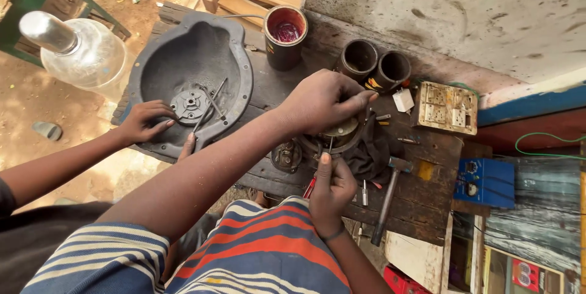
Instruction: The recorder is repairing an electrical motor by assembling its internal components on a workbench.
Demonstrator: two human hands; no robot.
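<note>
My left hand [320,101] presses down over the round motor part [332,138] at the middle of the worktop [421,202], fingers curled over its top rim to stop it turning. My right hand [332,187] comes in from below, pinched narrow around a thin tool, the red-handled screwdriver [311,185], its shaft upright against the part's near edge. A dark cloth [369,156] lies under the part.

Another person's hand [146,120] rests on the hub inside the grey metal housing [192,74] to my left, steadying it.

Containers: a tin can [285,34] behind holds red paste or grease. Two dark cylindrical cans [373,65] lie on their sides, mouths towards me, apparently empty. A clear glass bottle [76,50] stands off the worktop. A hammer [390,193] lies beside my right wrist.
</note>
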